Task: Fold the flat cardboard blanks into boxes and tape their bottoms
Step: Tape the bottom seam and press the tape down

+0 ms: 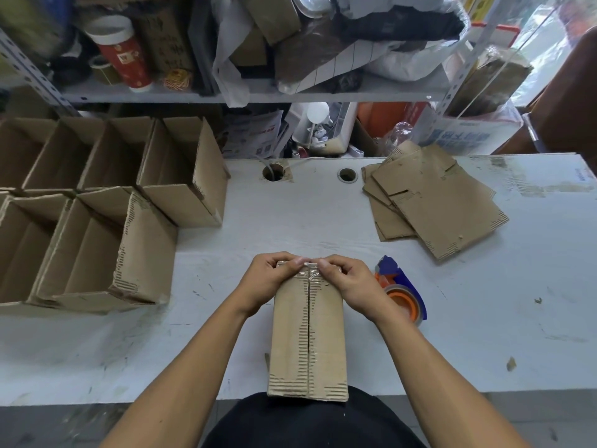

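Note:
A folded cardboard box point(307, 337) stands bottom-up at the table's front edge, its two bottom flaps meeting in a centre seam. Clear tape runs along that seam and over the far edge. My left hand point(269, 279) and my right hand point(347, 282) both grip the box's far end, thumbs pressing the tape down at the seam. A blue and orange tape dispenser point(402, 287) lies just right of my right hand. Flat cardboard blanks point(433, 202) are stacked at the right rear of the table.
Several finished open boxes point(97, 202) crowd the left side of the white table point(484, 318). Two cable holes point(274, 172) sit near the rear edge. A cluttered metal shelf point(258, 95) rises behind the table.

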